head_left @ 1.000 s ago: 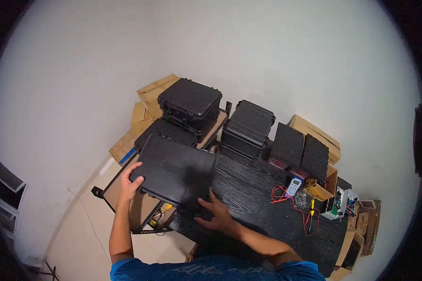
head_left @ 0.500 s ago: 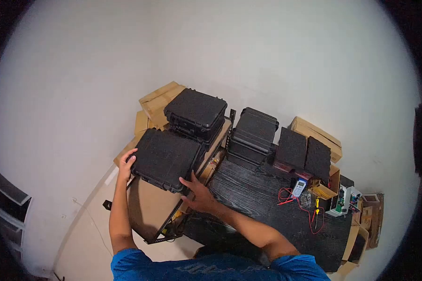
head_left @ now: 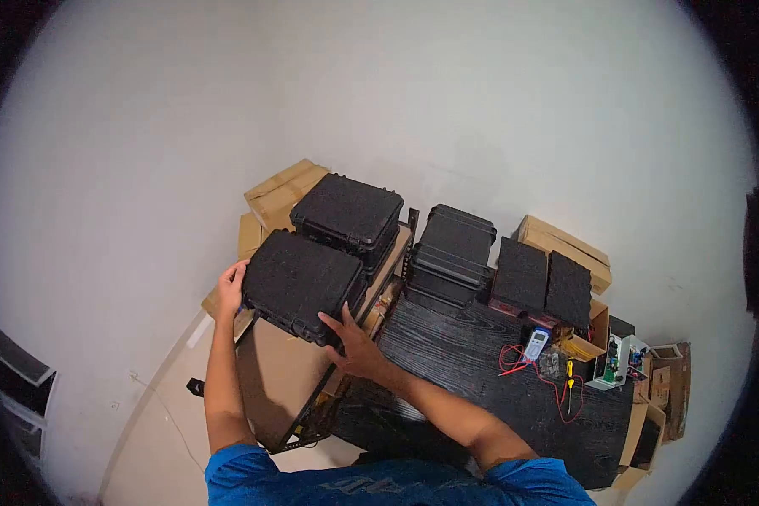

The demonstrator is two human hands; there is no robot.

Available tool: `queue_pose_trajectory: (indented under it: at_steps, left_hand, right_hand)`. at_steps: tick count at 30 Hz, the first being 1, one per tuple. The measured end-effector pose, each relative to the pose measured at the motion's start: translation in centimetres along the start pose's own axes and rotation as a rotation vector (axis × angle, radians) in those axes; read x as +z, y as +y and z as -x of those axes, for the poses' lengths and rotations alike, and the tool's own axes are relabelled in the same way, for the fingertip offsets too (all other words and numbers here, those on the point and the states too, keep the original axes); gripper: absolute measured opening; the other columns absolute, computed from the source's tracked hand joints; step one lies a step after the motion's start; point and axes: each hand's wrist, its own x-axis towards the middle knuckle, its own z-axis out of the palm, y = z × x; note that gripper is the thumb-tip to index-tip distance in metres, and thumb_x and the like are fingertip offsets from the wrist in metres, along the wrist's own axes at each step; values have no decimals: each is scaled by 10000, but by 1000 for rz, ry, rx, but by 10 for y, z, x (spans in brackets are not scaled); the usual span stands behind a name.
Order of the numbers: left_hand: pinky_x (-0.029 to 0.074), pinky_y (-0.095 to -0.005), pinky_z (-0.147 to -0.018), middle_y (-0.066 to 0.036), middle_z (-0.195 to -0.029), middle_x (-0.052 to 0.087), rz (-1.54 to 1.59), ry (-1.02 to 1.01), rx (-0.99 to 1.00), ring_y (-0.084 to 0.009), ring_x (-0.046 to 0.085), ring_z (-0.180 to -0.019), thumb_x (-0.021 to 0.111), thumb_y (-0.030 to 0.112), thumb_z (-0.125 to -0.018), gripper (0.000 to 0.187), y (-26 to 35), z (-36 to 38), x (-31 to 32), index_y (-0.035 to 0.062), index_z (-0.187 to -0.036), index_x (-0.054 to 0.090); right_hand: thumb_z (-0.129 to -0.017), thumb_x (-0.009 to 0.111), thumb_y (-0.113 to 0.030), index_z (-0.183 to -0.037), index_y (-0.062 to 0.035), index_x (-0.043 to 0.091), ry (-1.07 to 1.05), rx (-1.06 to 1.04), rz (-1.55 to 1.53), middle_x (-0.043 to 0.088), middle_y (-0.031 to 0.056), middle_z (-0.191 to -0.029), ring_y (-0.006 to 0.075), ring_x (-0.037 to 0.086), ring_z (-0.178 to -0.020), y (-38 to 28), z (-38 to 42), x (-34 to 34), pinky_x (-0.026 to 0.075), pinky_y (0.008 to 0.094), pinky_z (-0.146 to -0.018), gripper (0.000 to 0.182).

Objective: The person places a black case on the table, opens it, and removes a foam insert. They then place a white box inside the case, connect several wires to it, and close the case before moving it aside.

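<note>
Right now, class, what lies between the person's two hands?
In the head view, a black hard case lies between them: the left hand grips its far corner, the right hand its near corner.

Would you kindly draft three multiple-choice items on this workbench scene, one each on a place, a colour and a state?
1. Where is the multimeter?
A. on the dark table
B. on the cart
C. on the floor

2. What colour is the screwdriver handle?
A. blue
B. yellow
C. green

3. How is the hard case held?
A. by one hand only
B. untouched
C. with both hands on its sides

Answers:
1 A, it lies on the table beside red leads.
2 B, its handle shows yellow.
3 C, the left hand and right hand each touch an edge.
</note>
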Motion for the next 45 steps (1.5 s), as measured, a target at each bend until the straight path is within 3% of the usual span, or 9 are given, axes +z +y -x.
queue_pose_trajectory:
  at_steps: [11, 14, 17, 21, 27, 31, 35, 39, 45]
  left_hand:
    - [485, -303, -983, -132, -1113, 758, -292, 39, 72, -198, 663, -1065, 567, 308, -1073, 397, 18, -7, 14, -33, -1214, 715]
    - [430, -417, -1097, -189, -1335, 668, -376, -51, 151, -292, 600, -1269, 564, 354, -1056, 456, 34, 6, 19, 3, -1333, 652]
    - [266, -582, -1194, -209, -1523, 503, -1024, 19, 364, -367, 422, -1452, 587, 397, -1000, 543, 82, 54, 49, 51, -1418, 591]
    - [82, -678, -1211, -189, -1598, 410, -894, -101, 401, -381, 285, -1530, 545, 433, -996, 614, 89, 100, 70, 86, -1501, 499]
    - [62, -685, -1213, -183, -1574, 439, -598, -114, 521, -423, 286, -1515, 504, 416, -1008, 588, 94, 159, 115, 34, -1456, 519]
    - [75, -723, -1199, -160, -1544, 476, -819, -30, 604, -410, 320, -1500, 619, 328, -903, 550, 102, 190, 164, 39, -1368, 575]
    - [129, -794, -1149, -111, -1467, 543, -815, -283, 768, -369, 404, -1453, 736, 221, -756, 527, 99, 227, 242, 96, -1260, 645]
    - [230, -699, -1176, -129, -1522, 491, -725, -802, 749, -324, 379, -1478, 717, 305, -860, 522, 91, 278, 322, 87, -1324, 620]
    - [194, -651, -1216, -131, -1643, 330, -825, -1030, 657, -311, 259, -1541, 624, 429, -967, 681, 30, 411, 401, 96, -1534, 448]
  right_hand:
    - [-971, 650, -203, -1610, -287, 249, 31, 98, -34, 111, 459, -1580, 644, 231, -1442, -1, -18, -6, 372, 607, -1146, 759]
    - [-961, 669, -201, -1614, -274, 240, 36, 79, -46, 105, 462, -1578, 646, 233, -1440, 0, -16, -5, 377, 606, -1143, 785]
    - [-948, 683, -193, -1620, -245, 232, 42, 44, -4, 113, 446, -1587, 620, 263, -1445, 4, -13, -6, 387, 593, -1141, 811]
    - [-929, 698, -166, -1634, -215, 201, 45, -62, 98, 137, 386, -1617, 547, 300, -1468, 16, 3, -9, 395, 543, -1158, 864]
    - [-928, 681, -147, -1639, -182, 179, -118, -14, 203, 149, 295, -1658, 469, 292, -1498, 52, 73, -27, 400, 500, -1177, 871]
    - [-953, 654, -207, -1626, -155, 225, -308, 235, 293, 197, 282, -1652, 454, 395, -1446, 76, 134, -43, 416, 472, -1174, 800]
    - [-950, 662, -242, -1607, -148, 295, -312, 278, 361, 213, 273, -1651, 457, 441, -1413, 110, 206, -51, 422, 479, -1163, 758]
    - [-954, 661, -269, -1588, -143, 346, -335, 395, 319, 245, 260, -1646, 435, 408, -1442, 114, 284, -83, 411, 514, -1151, 719]
    - [-951, 667, -291, -1577, -146, 373, -283, 476, 371, 268, 243, -1643, 417, 330, -1493, 159, 425, -122, 329, 577, -1178, 707]
